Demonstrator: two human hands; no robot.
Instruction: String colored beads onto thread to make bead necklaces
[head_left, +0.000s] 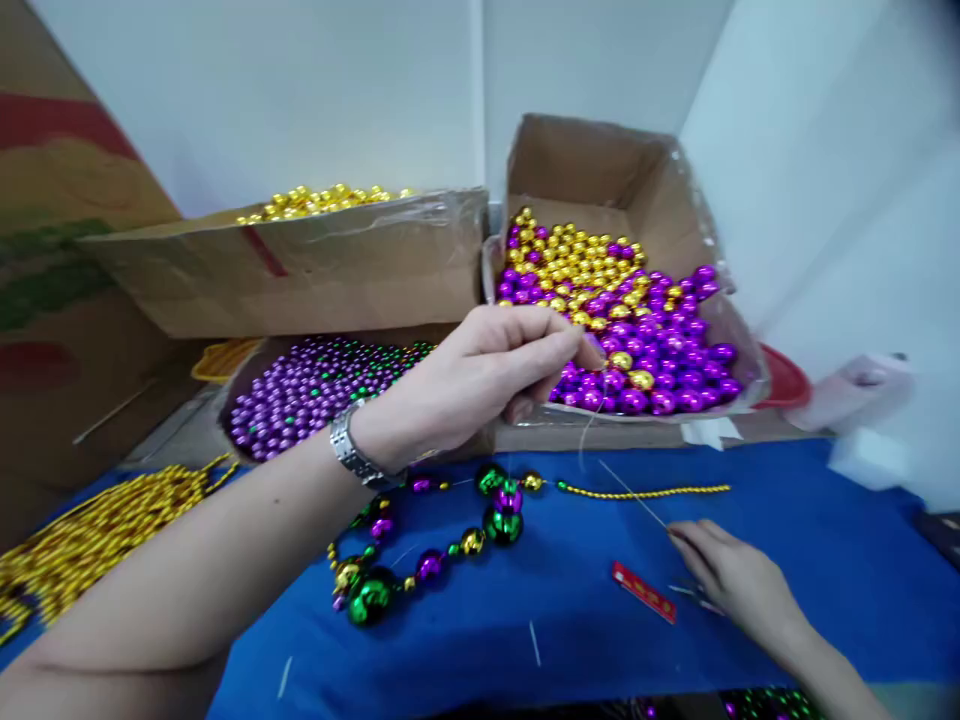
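Observation:
My left hand [510,365], with a metal watch band at the wrist, is raised in front of the bead boxes, fingers pinched. A thin clear thread [583,440] hangs from its fingertips. Low on the right, my right hand [731,572] pinches a long thin needle [634,495] that points up and to the left. Between the arms, a bead necklace [430,566] in green, purple and gold lies on the blue cloth [450,660]. A string of small gold beads [652,492] stretches out to its right. Part of the necklace is hidden behind my left wrist.
Behind my left hand stands a carton [600,170] of purple and gold beads. Farther left are a box of lilac and green beads [300,395] and a long carton [322,285] with gold beads. Gold bead strands [112,535] lie left; a red label [643,592] is near my right hand.

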